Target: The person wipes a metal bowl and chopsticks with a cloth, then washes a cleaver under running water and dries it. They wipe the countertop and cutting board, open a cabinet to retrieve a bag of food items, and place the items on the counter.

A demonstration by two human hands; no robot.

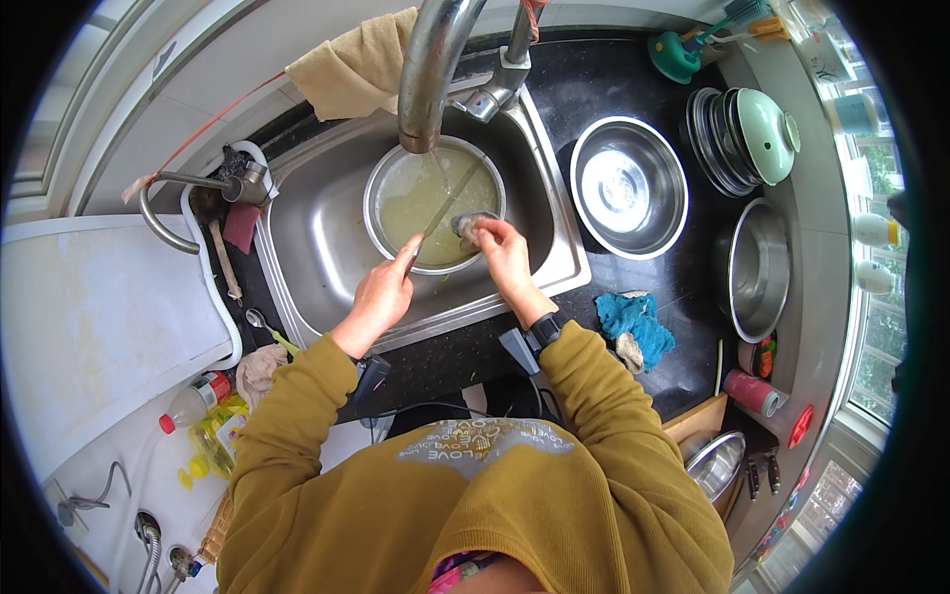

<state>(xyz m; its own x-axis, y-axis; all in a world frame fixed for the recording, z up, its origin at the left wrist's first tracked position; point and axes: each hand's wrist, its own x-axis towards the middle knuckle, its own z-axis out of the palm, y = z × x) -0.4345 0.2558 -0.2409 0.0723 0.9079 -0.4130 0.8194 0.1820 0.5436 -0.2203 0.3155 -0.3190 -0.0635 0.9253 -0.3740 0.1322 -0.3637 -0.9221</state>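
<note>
Over a round metal basin of cloudy yellowish water, my left hand is closed on the dark handle of a long, narrow-bladed knife. The blade slants up and to the right across the basin. Close to the blade, my right hand pinches a crumpled grey scouring pad. The basin stands inside a steel sink. A thin stream of water falls into it from the faucet above.
Right of the sink, a shiny steel bowl and a blue cloth lie on the black counter. Stacked lids and another basin lean against the right wall. Bottles stand lower left. A beige towel hangs behind the sink.
</note>
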